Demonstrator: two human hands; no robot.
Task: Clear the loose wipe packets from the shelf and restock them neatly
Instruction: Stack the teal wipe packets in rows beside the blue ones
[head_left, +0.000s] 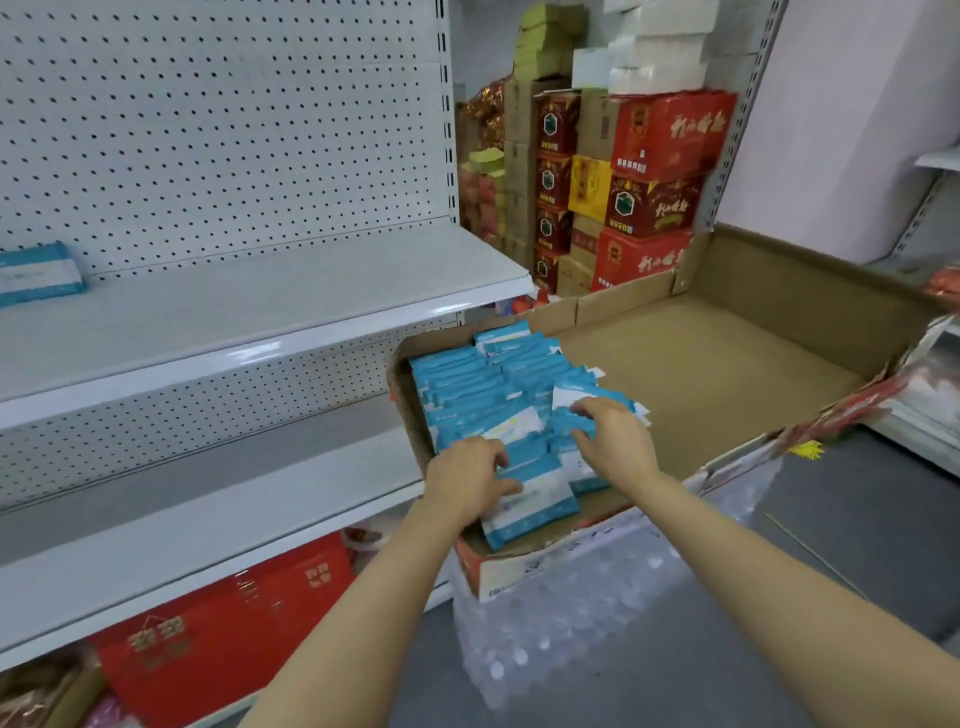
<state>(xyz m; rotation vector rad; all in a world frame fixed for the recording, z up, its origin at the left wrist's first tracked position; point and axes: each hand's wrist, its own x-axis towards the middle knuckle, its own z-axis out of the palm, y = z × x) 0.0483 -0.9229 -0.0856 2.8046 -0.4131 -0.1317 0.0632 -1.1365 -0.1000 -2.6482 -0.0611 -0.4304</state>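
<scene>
Both hands are reaching into the cardboard box, where the blue wipe packets are standing in rows at its left end. The left hand is curling its fingers over the near packets, pinching a few. The right hand is spreading its fingers on packets just right of those. The shelf is lying to the left, with one packet at its far left, so the left hand is nearer to it.
</scene>
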